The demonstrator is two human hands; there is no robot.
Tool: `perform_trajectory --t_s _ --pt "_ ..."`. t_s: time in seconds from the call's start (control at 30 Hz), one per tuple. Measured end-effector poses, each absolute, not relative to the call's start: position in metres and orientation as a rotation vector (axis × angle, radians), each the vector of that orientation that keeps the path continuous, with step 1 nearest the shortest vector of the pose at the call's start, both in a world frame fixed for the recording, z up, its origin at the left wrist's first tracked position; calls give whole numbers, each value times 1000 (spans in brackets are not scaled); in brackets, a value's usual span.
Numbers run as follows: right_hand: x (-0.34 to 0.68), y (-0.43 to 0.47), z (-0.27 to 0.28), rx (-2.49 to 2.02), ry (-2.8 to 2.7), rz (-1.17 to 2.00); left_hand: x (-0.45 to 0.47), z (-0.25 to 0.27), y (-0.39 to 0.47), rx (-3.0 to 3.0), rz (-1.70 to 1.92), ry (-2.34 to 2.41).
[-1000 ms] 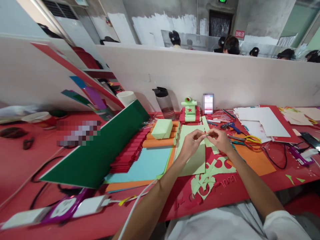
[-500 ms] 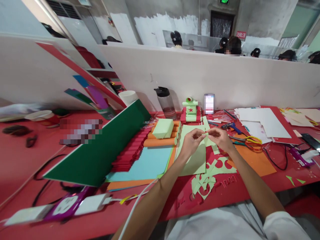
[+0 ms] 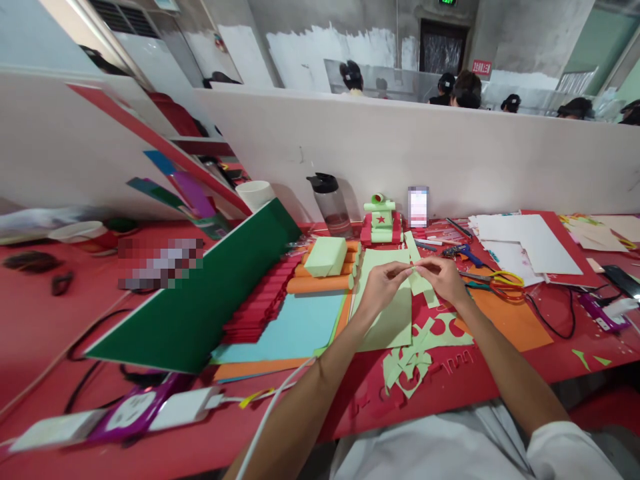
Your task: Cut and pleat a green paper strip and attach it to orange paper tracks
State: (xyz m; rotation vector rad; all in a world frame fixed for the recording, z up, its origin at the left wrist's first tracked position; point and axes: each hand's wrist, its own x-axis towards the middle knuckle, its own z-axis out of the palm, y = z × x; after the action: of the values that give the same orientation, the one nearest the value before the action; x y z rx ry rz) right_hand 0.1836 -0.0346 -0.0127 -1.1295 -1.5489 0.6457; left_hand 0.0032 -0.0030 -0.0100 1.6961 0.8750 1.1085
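Note:
My left hand (image 3: pixel 385 285) and my right hand (image 3: pixel 443 277) meet fingertip to fingertip, each in a pinch. A small piece of light green paper seems to be between them, mostly hidden by the fingers. Beneath my left hand lies a light green paper sheet (image 3: pixel 387 327); a light green strip (image 3: pixel 424 288) is under the fingertips. Cut green scraps (image 3: pixel 413 363) lie nearer to me. Beyond the hands stands a green and red paper model (image 3: pixel 382 221) with a red star on its front.
Scissors (image 3: pixel 507 279) and a blue-handled glue gun (image 3: pixel 467 253) lie to the right, by an orange sheet (image 3: pixel 520 323). On the left are orange paper rolls (image 3: pixel 320 285), a green block (image 3: pixel 326 257), folded red paper (image 3: pixel 260 303) and a leaning green board (image 3: pixel 200 300). A bottle (image 3: pixel 330 207) stands behind.
Both hands stay together in nearly the same place; the fingertips have shifted slightly and less of the piece between them shows. The rest of the table looks the same.

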Motion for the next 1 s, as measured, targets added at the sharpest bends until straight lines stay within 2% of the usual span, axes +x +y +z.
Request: perform_trajectory --t_s 0.6,1.0 --pt "180 -34 -16 -1214 -1693 474 5 -19 -1 1812 1132 918" --pt "178 -36 -16 -1244 -1740 451 6 -23 -6 2159 1153 896"
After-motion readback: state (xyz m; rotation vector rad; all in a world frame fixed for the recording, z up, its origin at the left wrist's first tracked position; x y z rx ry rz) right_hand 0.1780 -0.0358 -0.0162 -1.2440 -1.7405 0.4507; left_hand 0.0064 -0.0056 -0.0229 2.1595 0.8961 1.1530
